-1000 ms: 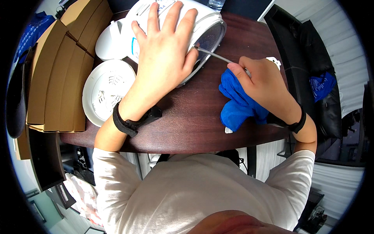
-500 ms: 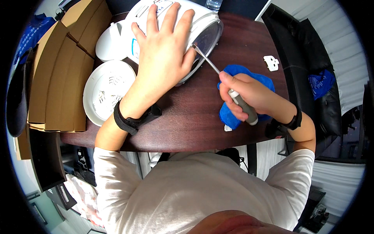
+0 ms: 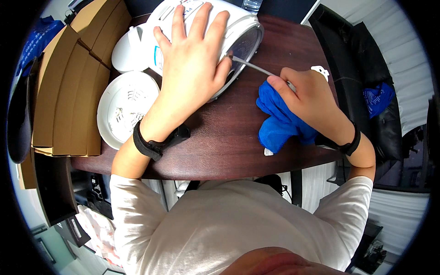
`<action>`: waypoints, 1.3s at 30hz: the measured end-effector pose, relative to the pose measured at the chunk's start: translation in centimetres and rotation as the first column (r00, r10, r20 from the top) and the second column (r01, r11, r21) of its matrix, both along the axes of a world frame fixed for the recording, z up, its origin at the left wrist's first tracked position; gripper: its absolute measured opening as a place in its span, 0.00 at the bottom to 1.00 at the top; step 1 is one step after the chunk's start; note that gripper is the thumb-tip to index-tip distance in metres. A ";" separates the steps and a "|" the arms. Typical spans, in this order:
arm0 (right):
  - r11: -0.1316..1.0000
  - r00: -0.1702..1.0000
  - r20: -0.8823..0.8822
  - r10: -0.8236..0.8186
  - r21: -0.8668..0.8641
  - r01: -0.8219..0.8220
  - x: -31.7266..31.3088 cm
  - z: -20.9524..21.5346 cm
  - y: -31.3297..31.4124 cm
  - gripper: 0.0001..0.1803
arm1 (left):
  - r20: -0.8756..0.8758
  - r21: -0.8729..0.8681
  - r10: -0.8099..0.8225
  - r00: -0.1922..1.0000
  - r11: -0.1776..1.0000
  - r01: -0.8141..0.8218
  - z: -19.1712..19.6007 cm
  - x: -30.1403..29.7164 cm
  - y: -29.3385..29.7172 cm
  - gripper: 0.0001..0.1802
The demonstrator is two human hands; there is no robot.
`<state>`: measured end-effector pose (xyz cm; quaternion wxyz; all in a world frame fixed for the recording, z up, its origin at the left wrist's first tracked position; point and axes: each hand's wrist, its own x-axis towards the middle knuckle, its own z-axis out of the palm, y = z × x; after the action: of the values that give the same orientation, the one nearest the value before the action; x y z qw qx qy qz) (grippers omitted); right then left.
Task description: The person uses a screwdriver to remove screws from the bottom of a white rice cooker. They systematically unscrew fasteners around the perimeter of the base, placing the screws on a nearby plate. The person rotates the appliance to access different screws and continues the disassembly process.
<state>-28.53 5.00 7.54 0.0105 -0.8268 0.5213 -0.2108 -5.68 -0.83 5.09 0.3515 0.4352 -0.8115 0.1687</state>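
Observation:
My left hand (image 3: 195, 68) lies flat, fingers spread, on a white round appliance (image 3: 238, 27) that rests on its side on the dark wooden table (image 3: 229, 142). My right hand (image 3: 309, 98) grips a screwdriver (image 3: 254, 68). Its thin metal shaft points left and the tip touches the appliance's round underside near my left thumb. Under my right hand sits a crumpled blue cloth (image 3: 277, 123).
A white round cover plate (image 3: 123, 107) lies left of my left forearm, with another white part (image 3: 123, 50) behind it. Brown cardboard boxes (image 3: 68, 91) are stacked at the table's left. A small white piece (image 3: 320, 70) sits beyond my right hand. Dark bags stand at the right.
My right hand turned the screwdriver from an upright, handle-down grip back to a flatter hold, with the tip again against the appliance's underside. My left hand stayed on the appliance.

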 end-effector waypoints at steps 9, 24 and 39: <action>0.997 0.996 -0.094 0.009 -0.077 -0.016 0.2 0.2 -0.3 0.24 | 0.008 0.006 -0.008 1.000 1.000 0.008 0.1 0.0 0.1 0.39; 0.472 0.856 0.442 -0.267 0.835 -0.284 1.0 -0.5 -0.5 0.32 | -0.011 -0.020 0.007 1.000 1.000 -0.007 -0.2 -0.1 0.1 0.37; 0.992 0.999 0.038 -0.003 0.126 -0.002 -0.6 -0.3 0.2 0.24 | 0.012 -0.023 0.001 1.000 1.000 0.000 0.1 -0.1 0.2 0.36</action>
<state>-29.15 5.20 7.27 0.0727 -0.8203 0.5334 -0.1932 -5.75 -0.68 5.23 0.3518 0.4303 -0.8114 0.1808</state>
